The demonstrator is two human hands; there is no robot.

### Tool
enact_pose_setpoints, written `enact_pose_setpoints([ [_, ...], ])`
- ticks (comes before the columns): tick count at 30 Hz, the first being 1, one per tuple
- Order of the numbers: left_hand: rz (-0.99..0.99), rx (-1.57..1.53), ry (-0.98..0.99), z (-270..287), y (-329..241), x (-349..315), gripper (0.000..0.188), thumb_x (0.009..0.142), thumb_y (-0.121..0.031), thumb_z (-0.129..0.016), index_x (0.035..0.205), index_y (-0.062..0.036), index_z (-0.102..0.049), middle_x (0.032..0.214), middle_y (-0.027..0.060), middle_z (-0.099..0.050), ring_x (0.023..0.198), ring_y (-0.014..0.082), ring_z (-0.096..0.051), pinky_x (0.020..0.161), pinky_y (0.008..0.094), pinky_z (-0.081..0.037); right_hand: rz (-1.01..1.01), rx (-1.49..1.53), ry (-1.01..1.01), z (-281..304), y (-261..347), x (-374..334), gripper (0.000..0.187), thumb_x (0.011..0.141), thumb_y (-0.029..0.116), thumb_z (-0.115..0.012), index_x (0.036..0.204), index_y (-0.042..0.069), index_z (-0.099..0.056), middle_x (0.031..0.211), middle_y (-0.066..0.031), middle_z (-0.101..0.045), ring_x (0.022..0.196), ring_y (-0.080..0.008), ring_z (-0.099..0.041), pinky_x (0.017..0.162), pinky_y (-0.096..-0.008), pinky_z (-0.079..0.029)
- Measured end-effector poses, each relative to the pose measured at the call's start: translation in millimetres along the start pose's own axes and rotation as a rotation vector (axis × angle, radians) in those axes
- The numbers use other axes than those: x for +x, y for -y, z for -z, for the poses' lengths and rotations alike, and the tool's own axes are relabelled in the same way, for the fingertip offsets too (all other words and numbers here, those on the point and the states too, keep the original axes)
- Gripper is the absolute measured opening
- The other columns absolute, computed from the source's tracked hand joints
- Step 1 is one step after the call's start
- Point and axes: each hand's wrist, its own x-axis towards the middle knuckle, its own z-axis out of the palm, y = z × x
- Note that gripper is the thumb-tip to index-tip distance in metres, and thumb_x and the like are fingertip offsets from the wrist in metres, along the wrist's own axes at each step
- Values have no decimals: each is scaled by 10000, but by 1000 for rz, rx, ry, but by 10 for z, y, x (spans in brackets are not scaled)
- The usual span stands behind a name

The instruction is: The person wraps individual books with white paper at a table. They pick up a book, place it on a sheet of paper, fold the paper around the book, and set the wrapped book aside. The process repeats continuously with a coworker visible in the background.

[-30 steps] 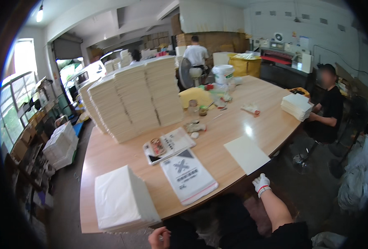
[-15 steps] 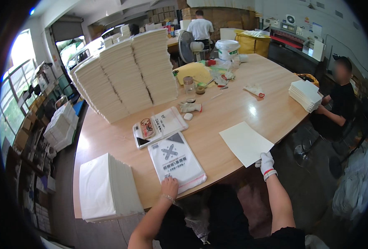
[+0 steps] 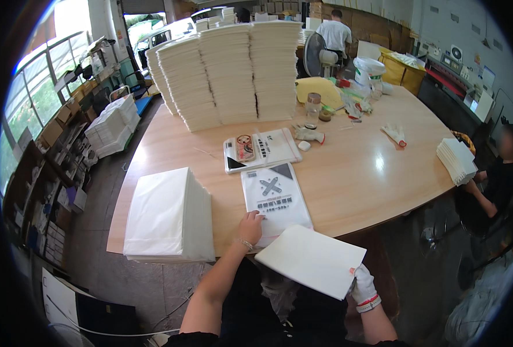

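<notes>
My right hand point(image 3: 364, 287), in a white knit glove with a red band at the cuff, grips one corner of a cream paper pad point(image 3: 311, 257). The pad is tilted over the table's near edge, its far corner overlapping the near end of a stack of clear printed plastic bags point(image 3: 280, 199). My bare left hand point(image 3: 250, 226) is at the left side of these bags, fingers bent and closed at the top bag's edge; the fingertips show only small. Left of it stands a tall stack of paper pads point(image 3: 161, 211) with a white top.
Behind the bags lies another bag pile point(image 3: 274, 147) with a patterned box point(image 3: 245, 148) on it. High paper stacks point(image 3: 227, 75) stand farther back. A jar point(image 3: 313, 107), gloves point(image 3: 394, 136) and a bucket point(image 3: 369, 70) are scattered beyond. A seated person point(image 3: 502, 173) handles pads point(image 3: 456, 161) at right.
My right hand has brought the pad nearer and leftward, to the near end of the bags. My left hand has shifted from the bags' near end to their left side. The view has turned left.
</notes>
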Motion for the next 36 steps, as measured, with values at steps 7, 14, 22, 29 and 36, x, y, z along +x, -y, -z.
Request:
enact_pose_setpoints([
  [7,600,-520,237,340,-143,43,289,800,-285,-521,781,-15,-621,690,137,-602,659,280,-577,635,381,-457,-249,228,-173,58,-322,16,149,804,162,-434,934,102,-473,776,-35,-572,520,-123,-529,351,-218,-374],
  [14,98,-240,-128,272,-105,-20,213,762,-204,-549,786,-4,-618,735,146,-570,713,285,-557,671,377,-453,-154,150,-239,-199,-317,-128,148,827,145,-416,963,118,-468,733,3,-515,496,-74,-449,374,-200,-333],
  [22,479,-788,258,347,-172,-85,231,780,-59,-490,977,57,-525,740,157,-609,560,224,-610,531,307,-483,-49,27,-227,-375,-275,-221,164,828,130,-400,981,96,-450,698,-21,-494,439,-83,-410,353,-212,-323],
  [29,572,-978,1,25,-564,-438,597,776,-76,-535,1255,22,-193,825,143,-611,556,185,-600,516,294,-480,-132,164,-274,-475,-437,-209,82,849,146,-409,926,131,-434,657,0,-449,487,-98,-419,417,-221,-351],
  [36,525,-1107,-48,-400,-954,-382,243,809,-173,-521,956,17,-553,925,140,-595,831,217,-582,689,320,-473,-230,103,-244,-550,-436,-323,128,854,238,-470,916,127,-467,676,41,-464,506,-48,-419,404,-193,-363],
])
